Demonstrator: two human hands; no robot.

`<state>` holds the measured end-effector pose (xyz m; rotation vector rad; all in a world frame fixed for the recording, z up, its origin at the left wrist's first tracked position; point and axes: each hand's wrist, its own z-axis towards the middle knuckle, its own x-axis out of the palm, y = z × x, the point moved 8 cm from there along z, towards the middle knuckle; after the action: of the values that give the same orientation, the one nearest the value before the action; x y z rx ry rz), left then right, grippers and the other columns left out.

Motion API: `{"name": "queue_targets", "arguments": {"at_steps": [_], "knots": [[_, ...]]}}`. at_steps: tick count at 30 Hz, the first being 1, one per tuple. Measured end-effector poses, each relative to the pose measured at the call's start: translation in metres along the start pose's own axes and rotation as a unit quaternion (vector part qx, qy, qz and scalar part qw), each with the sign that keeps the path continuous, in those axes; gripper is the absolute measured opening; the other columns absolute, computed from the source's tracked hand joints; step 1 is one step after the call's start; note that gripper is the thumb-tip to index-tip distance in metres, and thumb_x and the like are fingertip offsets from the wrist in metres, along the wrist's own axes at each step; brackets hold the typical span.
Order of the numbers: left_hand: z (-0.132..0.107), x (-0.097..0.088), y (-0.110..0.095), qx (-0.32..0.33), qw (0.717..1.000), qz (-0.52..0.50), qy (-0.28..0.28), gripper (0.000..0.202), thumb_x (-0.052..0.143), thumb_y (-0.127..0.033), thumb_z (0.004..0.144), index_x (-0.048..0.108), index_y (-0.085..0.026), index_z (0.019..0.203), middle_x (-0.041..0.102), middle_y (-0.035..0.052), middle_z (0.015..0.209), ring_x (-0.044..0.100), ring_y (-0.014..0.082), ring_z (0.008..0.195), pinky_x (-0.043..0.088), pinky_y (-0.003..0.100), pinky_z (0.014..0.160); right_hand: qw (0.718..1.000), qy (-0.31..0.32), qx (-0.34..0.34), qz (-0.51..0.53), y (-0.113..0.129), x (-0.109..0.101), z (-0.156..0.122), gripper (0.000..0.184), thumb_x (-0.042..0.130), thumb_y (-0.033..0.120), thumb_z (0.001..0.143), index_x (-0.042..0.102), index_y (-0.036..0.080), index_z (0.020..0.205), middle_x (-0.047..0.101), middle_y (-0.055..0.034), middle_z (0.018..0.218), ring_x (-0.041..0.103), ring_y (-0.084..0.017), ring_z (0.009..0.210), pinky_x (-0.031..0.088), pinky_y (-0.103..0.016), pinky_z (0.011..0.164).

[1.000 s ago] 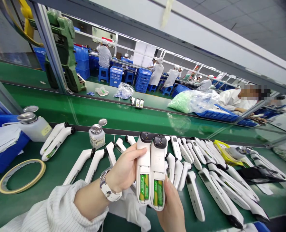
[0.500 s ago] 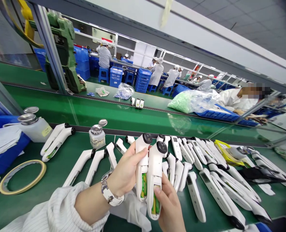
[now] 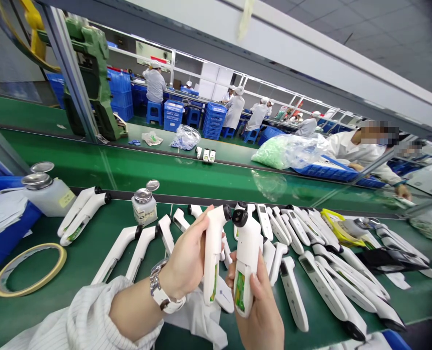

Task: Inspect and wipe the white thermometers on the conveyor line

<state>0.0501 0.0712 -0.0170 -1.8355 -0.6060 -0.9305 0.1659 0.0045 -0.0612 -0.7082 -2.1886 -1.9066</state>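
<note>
My left hand [image 3: 187, 260] is closed around a white infrared thermometer [image 3: 214, 245] with a black tip, its battery bay uncovered. In my right hand [image 3: 261, 311] is a second thermometer [image 3: 248, 248], held upright, with green batteries visible in its open handle. The two thermometers are side by side, slightly apart, black tips nearly meeting. Below them a white cloth [image 3: 201, 316] lies on the green bench. Two more thermometers [image 3: 143, 253] rest left of my hands, and many others [image 3: 329, 287] lie in rows to the right.
A tape roll [image 3: 29, 270], a large dispenser bottle [image 3: 50, 192] and a small one [image 3: 145, 206] stand at left. A yellow tray [image 3: 338, 228] sits among the thermometers at right. Across the green conveyor [image 3: 157, 172], a co-worker [image 3: 362, 150] sits beside a blue crate [image 3: 325, 170].
The two thermometers have moved apart and turned so their black tips face each other. My right hand has shifted slightly right. The co-worker's arm now reaches farther right.
</note>
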Motion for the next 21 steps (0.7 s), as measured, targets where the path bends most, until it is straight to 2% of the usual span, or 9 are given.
{"name": "queue_targets", "arguments": {"at_steps": [4, 7, 10, 14, 18, 21], "knots": [[-0.0018, 0.0021, -0.0023, 0.017, 1.000, 0.013, 0.020, 0.039, 0.046, -0.027, 0.090, 0.042, -0.024, 0.128, 0.058, 0.0036, 0.085, 0.056, 0.0124, 0.071, 0.049, 0.027, 0.068, 1.000, -0.026, -0.015, -0.002, -0.0020, 0.0002, -0.0045, 0.062, 0.062, 0.040, 0.082, 0.034, 0.041, 0.138, 0.054, 0.0030, 0.132, 0.060, -0.015, 0.096, 0.050, -0.024, 0.081], [-0.0029, 0.0038, -0.0024, 0.019, 0.999, 0.030, 0.029, 0.034, 0.046, -0.029, 0.090, 0.046, -0.024, 0.123, 0.057, 0.0022, 0.080, 0.054, 0.0122, 0.067, 0.048, 0.026, 0.065, 0.998, -0.015, -0.044, -0.038, -0.0030, -0.0005, -0.0026, 0.066, 0.063, 0.042, 0.081, 0.030, 0.041, 0.139, 0.049, 0.0009, 0.137, 0.060, -0.016, 0.098, 0.051, -0.026, 0.080], [-0.0034, 0.0064, -0.0031, 0.022, 0.998, 0.043, 0.036, 0.023, 0.047, -0.031, 0.089, 0.052, -0.022, 0.109, 0.052, 0.0002, 0.073, 0.053, 0.0114, 0.064, 0.047, 0.024, 0.060, 0.998, -0.013, -0.043, -0.052, -0.0082, -0.0060, 0.0008, 0.069, 0.063, 0.043, 0.080, 0.028, 0.042, 0.139, 0.039, 0.0014, 0.145, 0.054, -0.019, 0.113, 0.050, -0.030, 0.088], [-0.0038, 0.0075, -0.0016, 0.011, 0.999, 0.038, 0.030, 0.014, 0.051, -0.031, 0.088, 0.054, -0.020, 0.095, 0.049, -0.0008, 0.072, 0.051, 0.0101, 0.062, 0.046, 0.022, 0.057, 0.998, -0.001, -0.041, -0.053, -0.0096, -0.0073, 0.0012, 0.071, 0.064, 0.042, 0.080, 0.027, 0.041, 0.140, 0.031, 0.0018, 0.149, 0.039, -0.023, 0.130, 0.043, -0.035, 0.099], [-0.0040, 0.0053, 0.0016, -0.010, 1.000, 0.016, 0.010, 0.012, 0.052, -0.027, 0.087, 0.052, -0.020, 0.097, 0.054, 0.0030, 0.085, 0.057, 0.0137, 0.077, 0.049, 0.024, 0.061, 0.998, 0.022, -0.037, -0.049, -0.0085, -0.0035, -0.0001, 0.073, 0.064, 0.039, 0.081, 0.024, 0.038, 0.142, 0.032, 0.0001, 0.149, 0.038, -0.023, 0.131, 0.038, -0.038, 0.104], [-0.0043, 0.0050, 0.0037, -0.021, 0.999, 0.021, 0.015, 0.015, 0.051, -0.030, 0.087, 0.051, -0.020, 0.098, 0.058, 0.0047, 0.083, 0.057, 0.0138, 0.070, 0.048, 0.025, 0.057, 0.998, 0.030, -0.042, -0.042, -0.0069, -0.0023, -0.0001, 0.073, 0.065, 0.036, 0.081, 0.025, 0.037, 0.142, 0.031, 0.0001, 0.149, 0.037, -0.023, 0.132, 0.038, -0.038, 0.104]]}}
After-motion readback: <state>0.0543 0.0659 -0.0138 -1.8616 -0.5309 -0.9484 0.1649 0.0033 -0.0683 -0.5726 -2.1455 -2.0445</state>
